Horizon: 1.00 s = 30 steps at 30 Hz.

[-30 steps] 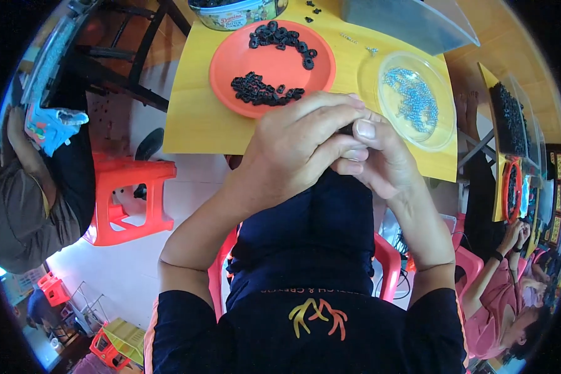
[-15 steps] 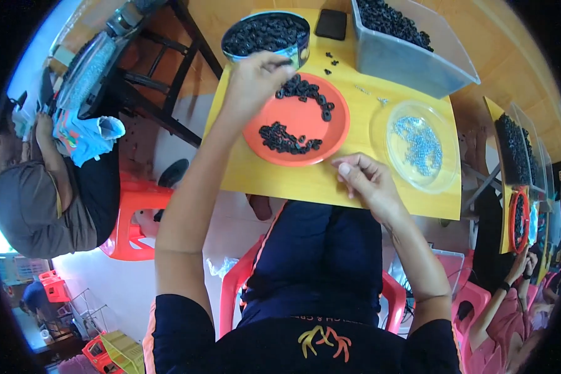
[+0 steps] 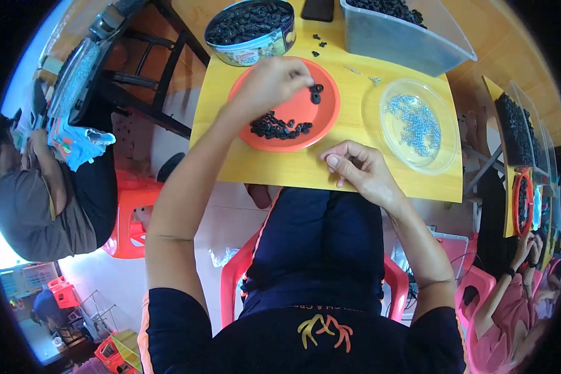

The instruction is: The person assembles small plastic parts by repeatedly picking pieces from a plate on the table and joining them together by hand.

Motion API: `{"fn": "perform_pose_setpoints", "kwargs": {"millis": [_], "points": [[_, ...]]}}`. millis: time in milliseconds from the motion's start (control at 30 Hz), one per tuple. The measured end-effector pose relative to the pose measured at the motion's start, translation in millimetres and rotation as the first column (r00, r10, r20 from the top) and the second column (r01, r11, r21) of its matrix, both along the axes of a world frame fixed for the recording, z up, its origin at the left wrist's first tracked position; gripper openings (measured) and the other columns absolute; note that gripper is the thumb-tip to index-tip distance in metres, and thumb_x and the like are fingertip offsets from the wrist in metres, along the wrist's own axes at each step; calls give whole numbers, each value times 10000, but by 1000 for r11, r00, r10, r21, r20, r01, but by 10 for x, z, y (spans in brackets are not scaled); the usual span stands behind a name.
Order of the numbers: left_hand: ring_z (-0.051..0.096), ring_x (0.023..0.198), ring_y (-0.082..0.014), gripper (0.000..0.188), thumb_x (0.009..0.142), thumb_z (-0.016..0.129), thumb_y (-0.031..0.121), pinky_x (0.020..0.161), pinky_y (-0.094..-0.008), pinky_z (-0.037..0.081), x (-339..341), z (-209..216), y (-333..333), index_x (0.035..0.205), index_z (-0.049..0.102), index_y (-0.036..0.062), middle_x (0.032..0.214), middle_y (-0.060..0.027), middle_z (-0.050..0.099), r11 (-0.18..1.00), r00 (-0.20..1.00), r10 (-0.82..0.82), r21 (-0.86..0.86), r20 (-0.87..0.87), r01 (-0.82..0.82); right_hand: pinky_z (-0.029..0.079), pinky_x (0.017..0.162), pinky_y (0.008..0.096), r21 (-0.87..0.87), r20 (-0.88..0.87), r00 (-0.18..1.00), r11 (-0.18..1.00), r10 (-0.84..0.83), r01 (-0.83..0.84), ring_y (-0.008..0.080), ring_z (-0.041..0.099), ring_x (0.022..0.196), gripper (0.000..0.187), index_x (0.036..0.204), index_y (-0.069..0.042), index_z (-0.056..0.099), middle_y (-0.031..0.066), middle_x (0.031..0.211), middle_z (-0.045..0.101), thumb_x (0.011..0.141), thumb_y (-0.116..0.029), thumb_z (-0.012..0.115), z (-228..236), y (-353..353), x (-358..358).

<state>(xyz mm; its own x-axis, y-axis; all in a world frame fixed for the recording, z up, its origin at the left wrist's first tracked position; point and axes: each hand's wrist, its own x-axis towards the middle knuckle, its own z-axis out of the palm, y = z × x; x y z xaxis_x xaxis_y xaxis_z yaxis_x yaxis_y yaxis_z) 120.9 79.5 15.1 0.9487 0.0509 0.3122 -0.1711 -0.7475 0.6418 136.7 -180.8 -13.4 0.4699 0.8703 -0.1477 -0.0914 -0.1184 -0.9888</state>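
My left hand (image 3: 277, 85) is over the orange plate (image 3: 323, 117), its fingers curled together in a pinch. Whatever sits between its fingertips is hidden. Small black ring-like parts (image 3: 280, 128) lie in a curved heap on the plate's near side, and a few more black parts (image 3: 316, 93) lie just right of my left hand. Close to the table's front edge, my right hand (image 3: 360, 167) is closed, thumb against the bent fingers. I cannot make out anything in it. Right of it stands a round clear tray (image 3: 395, 151) with many small silvery pieces (image 3: 417, 128).
A round tin (image 3: 246, 57) full of black parts stands beyond the plate. At the far right is a clear plastic bin (image 3: 399, 47), also with black parts. A dark flat phone-like object (image 3: 318, 9) and loose black bits (image 3: 319, 44) lie between. Other people sit at both sides.
My left hand has moved from beside the tin's rim to over the plate, covering its far black parts. My right hand keeps nearly the same pose. The whole view has shifted slightly.
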Motion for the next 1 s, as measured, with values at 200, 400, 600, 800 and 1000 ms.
{"fn": "perform_pose_setpoints", "kwargs": {"millis": [200,400,600,800,1000], "points": [[637,774,-314,190,810,662,250,679,-441,494,-50,-147,-359,863,652,67,834,-111,645,938,996,86,336,20,-88,439,612,213,53,24,999,998,-33,31,34,516,678,208,1011,-7,656,-23,781,608,938,-196,611,12,-67,-143],[636,805,-304,188,826,612,127,724,-397,502,-157,-182,-290,993,637,43,912,-144,643,979,999,50,197,6,-50,447,645,223,91,372,922,993,-106,77,62,548,717,173,976,1,665,11,809,630,914,-156,631,390,-357,41],[544,681,-79,221,934,505,79,621,-226,453,-319,-68,-171,1093,656,50,782,-20,595,909,966,-26,-408,-258,-85,494,699,276,-15,750,625,940,-215,341,122,620,756,157,960,-2,680,101,881,694,881,-129,632,458,-784,880],[516,639,-67,190,945,518,95,595,-194,420,-576,203,-386,1080,630,25,757,-12,584,785,954,-33,-599,-297,-159,500,712,356,-221,882,463,943,86,247,274,641,756,151,926,-20,688,136,868,668,822,-125,657,450,-930,1033],[577,734,-79,195,901,610,64,633,-213,465,-741,275,-696,1087,633,11,855,-21,633,669,947,-163,-736,-276,-99,489,725,407,-258,930,310,951,197,172,317,630,799,139,883,-55,697,124,863,632,803,-161,660,359,-777,1019]]}}
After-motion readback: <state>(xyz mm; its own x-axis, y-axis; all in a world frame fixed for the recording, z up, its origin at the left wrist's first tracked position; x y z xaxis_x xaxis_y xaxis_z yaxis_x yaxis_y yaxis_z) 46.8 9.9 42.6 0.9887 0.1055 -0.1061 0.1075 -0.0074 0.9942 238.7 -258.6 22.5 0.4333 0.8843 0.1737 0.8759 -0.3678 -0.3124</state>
